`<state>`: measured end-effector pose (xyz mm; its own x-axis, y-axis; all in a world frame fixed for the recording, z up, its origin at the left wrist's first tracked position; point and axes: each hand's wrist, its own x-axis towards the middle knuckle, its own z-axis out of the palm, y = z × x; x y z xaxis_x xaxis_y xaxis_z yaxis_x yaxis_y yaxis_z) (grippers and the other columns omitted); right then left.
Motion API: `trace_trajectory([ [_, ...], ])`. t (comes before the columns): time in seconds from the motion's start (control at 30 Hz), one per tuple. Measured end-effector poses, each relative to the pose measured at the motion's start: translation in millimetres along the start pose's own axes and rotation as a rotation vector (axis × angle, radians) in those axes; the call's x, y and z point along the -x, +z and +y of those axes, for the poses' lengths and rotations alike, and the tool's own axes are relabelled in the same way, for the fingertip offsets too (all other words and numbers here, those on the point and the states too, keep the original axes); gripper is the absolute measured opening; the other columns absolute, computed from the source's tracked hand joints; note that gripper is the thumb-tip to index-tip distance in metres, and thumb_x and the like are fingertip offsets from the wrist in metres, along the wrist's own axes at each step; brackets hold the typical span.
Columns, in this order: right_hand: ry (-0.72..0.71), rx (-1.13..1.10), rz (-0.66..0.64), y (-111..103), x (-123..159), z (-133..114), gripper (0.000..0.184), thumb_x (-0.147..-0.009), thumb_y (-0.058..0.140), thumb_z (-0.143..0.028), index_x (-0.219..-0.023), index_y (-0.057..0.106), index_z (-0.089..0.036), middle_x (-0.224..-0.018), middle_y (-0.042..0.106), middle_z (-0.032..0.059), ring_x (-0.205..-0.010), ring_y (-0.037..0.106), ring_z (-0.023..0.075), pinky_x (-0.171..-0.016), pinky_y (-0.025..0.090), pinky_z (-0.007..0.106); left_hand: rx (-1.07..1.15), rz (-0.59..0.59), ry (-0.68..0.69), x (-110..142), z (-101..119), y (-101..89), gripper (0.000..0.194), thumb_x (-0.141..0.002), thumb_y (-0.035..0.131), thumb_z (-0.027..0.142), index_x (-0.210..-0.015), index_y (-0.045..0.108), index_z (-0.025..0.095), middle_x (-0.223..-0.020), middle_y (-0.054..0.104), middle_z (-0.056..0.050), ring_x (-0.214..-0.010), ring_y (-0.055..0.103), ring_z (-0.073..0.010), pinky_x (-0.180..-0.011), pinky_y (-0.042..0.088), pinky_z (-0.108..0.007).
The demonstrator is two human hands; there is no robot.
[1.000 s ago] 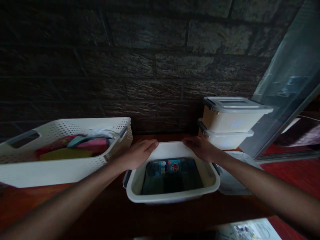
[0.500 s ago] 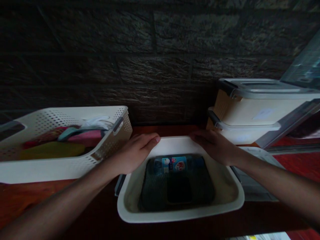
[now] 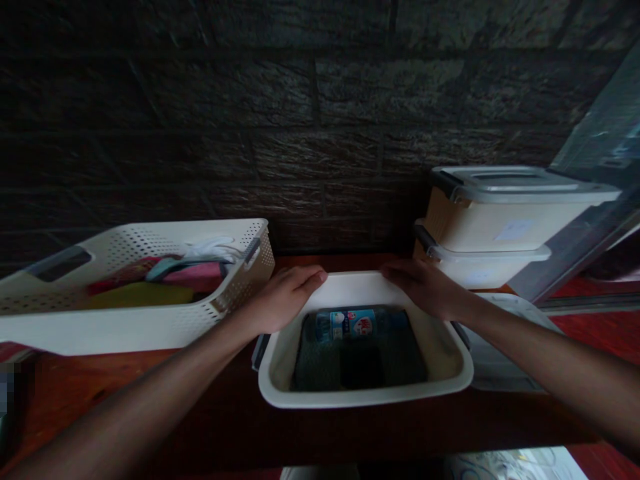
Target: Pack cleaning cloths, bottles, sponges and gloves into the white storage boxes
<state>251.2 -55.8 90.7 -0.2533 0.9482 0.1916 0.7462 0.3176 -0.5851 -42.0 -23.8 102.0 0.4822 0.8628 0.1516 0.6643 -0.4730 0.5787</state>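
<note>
A cream plastic storage box (image 3: 345, 398) without its lid stands in front of me on a dark red-brown wooden surface. Its far corners are gripped by both hands: my left hand (image 3: 287, 297) curls over the left one, my right hand (image 3: 425, 283) over the right one. Both thumbs lie along the far rim; the other fingers are mostly hidden outside the walls. Inside, a clear bottle (image 3: 355, 324) with a blue label lies on its side on a dark green folded cloth (image 3: 320, 367). A black flat patch or object (image 3: 361, 368) shows in front of the bottle; I cannot make it out.
On the left is a white perforated basket (image 3: 115, 333) holding folded cloths (image 3: 150, 293). Two lidded boxes (image 3: 510, 220) are stacked at the back right. A loose translucent lid (image 3: 500, 353) lies beside the box, partly under my right forearm. A dark brick wall (image 3: 315, 147) rises behind.
The view has shifted, so the basket and the near edge of the surface show more. Both hands keep their hold on the box's far corners, and the contents look unchanged.
</note>
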Motion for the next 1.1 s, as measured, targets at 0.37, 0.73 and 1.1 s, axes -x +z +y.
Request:
trace_trajectory([
  [0.37, 0.075, -0.038, 0.031, 5, 2, 6, 0.050, -0.096, 0.045, -0.057, -0.112, 0.080, -0.025, -0.112, 0.079, 0.0088, -0.105, 0.072, 0.0357, -0.093, 0.056, 0.045, 0.040, -0.047, 0.075, 1, -3, 1.3, 0.042, -0.105, 0.037, 0.045, -0.095, 0.069, 0.019, -0.103, 0.074, -0.007, -0.101, 0.066, -0.0239, -0.094, 0.045, -0.034],
  [0.73, 0.089, -0.064, 0.071, 13, -7, 27, 0.052, -0.092, 0.048, -0.062, -0.112, 0.080, -0.027, -0.120, 0.077, 0.0081, -0.114, 0.070, 0.0375, -0.103, 0.052, 0.051, 0.044, -0.026, 0.077, -1, -8, 2.9, 0.041, -0.102, 0.041, 0.045, -0.086, 0.068, 0.018, -0.087, 0.070, -0.004, -0.086, 0.062, -0.0204, -0.076, 0.045, -0.030],
  [1.1, -0.039, 0.011, 0.020, 6, -9, 11, 0.045, -0.101, 0.044, -0.046, -0.112, 0.079, -0.020, -0.120, 0.077, 0.0077, -0.114, 0.071, 0.0291, -0.103, 0.052, 0.040, 0.102, 0.031, 0.062, -8, -18, 5.3, 0.043, -0.094, 0.047, 0.051, -0.085, 0.072, 0.017, -0.088, 0.073, -0.006, -0.089, 0.063, -0.0238, -0.079, 0.047, -0.032],
])
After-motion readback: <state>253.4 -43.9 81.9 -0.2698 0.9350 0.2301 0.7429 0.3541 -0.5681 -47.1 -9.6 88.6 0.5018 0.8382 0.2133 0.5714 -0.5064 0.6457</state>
